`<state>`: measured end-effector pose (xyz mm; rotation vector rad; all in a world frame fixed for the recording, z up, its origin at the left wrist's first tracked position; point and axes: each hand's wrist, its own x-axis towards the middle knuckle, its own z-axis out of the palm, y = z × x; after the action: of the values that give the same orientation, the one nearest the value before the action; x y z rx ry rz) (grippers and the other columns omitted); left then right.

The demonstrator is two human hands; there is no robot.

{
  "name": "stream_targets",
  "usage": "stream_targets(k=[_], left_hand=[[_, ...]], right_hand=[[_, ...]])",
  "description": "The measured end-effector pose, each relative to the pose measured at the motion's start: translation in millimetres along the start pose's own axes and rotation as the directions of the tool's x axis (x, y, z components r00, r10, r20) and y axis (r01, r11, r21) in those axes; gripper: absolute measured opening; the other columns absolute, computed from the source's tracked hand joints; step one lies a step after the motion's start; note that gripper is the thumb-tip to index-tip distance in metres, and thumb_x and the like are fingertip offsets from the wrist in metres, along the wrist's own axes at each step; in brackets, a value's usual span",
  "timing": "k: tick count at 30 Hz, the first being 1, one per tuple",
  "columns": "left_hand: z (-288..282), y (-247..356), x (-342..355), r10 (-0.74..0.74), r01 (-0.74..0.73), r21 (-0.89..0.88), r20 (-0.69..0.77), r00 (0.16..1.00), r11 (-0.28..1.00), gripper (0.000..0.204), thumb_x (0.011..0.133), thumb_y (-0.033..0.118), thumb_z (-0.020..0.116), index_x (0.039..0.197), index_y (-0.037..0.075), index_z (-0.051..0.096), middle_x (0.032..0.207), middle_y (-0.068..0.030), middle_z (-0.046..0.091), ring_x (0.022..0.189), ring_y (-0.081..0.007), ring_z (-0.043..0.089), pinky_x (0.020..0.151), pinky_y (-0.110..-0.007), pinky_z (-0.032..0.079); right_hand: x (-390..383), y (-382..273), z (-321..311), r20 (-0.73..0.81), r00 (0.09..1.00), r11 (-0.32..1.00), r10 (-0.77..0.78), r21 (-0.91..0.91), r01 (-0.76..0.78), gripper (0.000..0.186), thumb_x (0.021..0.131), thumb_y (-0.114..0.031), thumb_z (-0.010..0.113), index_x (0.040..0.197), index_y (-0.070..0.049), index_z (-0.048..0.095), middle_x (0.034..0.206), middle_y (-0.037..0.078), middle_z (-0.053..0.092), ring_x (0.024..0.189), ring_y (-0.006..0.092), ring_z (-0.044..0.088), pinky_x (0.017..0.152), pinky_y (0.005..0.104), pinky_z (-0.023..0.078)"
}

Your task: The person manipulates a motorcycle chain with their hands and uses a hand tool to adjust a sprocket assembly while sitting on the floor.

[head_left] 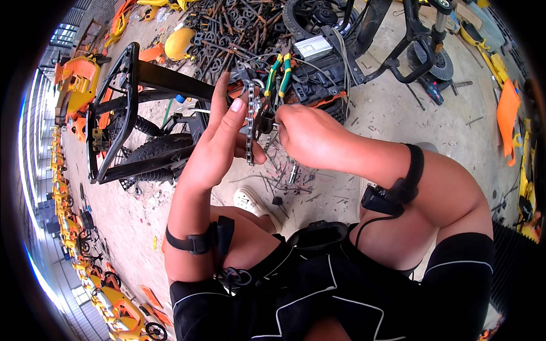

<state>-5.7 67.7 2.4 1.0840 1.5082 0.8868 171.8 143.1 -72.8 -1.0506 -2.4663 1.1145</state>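
My left hand (213,145) is raised at the metal drive chain (250,122). Its index finger and thumb point upward, while lower fingers curl behind the chain's bottom end. Just right of the chain is a dark metal part (264,120), perhaps a crank or sprocket piece. My right hand (304,133) is closed in a fist against that part; a small silvery bit shows at its fingers, but what it grips is mostly hidden. Pliers with green and yellow handles (278,74) rest just beyond both hands.
A black vehicle frame (176,85) with a wheel lies at the left. Beyond is a heap of rusty metal parts (239,34), beside a yellow helmet-like shell (180,44). A silver box (313,49) sits on the dark machine ahead. Small metal scraps litter the floor.
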Motion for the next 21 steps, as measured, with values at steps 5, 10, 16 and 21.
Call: stream_targets(k=[5,10,16,21], left_hand=[[-0.4,1.0,-2.1,0.013,-0.013,0.061,0.001,1.000,0.998,0.082,0.111,0.056,0.037,0.171,0.015,-0.001,0.161,-0.0172,0.049,0.065,-0.0172,0.070,0.056,-0.021,0.045],[-1.5,0.4,-4.2,0.025,-0.026,0.069,0.021,0.999,0.997,0.079,0.111,0.056,0.037,0.171,0.016,0.002,0.160,-0.0176,0.050,0.061,-0.0163,0.067,0.055,-0.021,0.043],[-5.6,-3.8,-2.8,0.029,-0.033,0.073,0.061,0.998,0.997,0.080,0.111,0.057,0.035,0.171,0.016,0.001,0.160,-0.0175,0.050,0.061,-0.0173,0.067,0.055,-0.021,0.047],[-7.2,-5.5,-0.9,0.028,-0.033,0.077,0.071,0.997,0.996,0.081,0.111,0.059,0.035,0.170,0.015,0.002,0.160,-0.0178,0.050,0.061,-0.0177,0.068,0.055,-0.022,0.048]], right_hand=[[0.9,1.0,-0.3,0.015,1.000,1.000,-0.004,0.010,0.004,0.018,0.096,-0.011,0.058,0.103,0.004,0.065,0.101,0.027,0.070,0.099,0.0465,0.068,0.088,0.0543,0.053],[1.6,1.3,-0.2,0.021,0.999,0.999,-0.036,-0.029,0.036,0.016,0.095,-0.009,0.058,0.099,0.005,0.065,0.098,0.026,0.070,0.096,0.0463,0.068,0.086,0.0549,0.054],[1.4,-1.1,-3.1,0.054,0.998,0.998,-0.036,-0.057,0.039,0.015,0.092,-0.007,0.058,0.098,0.005,0.065,0.098,0.026,0.070,0.096,0.0456,0.069,0.085,0.0550,0.054],[1.5,-1.6,-3.2,0.060,0.997,0.997,-0.048,-0.063,0.051,0.014,0.092,-0.007,0.058,0.098,0.004,0.065,0.098,0.025,0.070,0.097,0.0450,0.069,0.086,0.0549,0.054]])
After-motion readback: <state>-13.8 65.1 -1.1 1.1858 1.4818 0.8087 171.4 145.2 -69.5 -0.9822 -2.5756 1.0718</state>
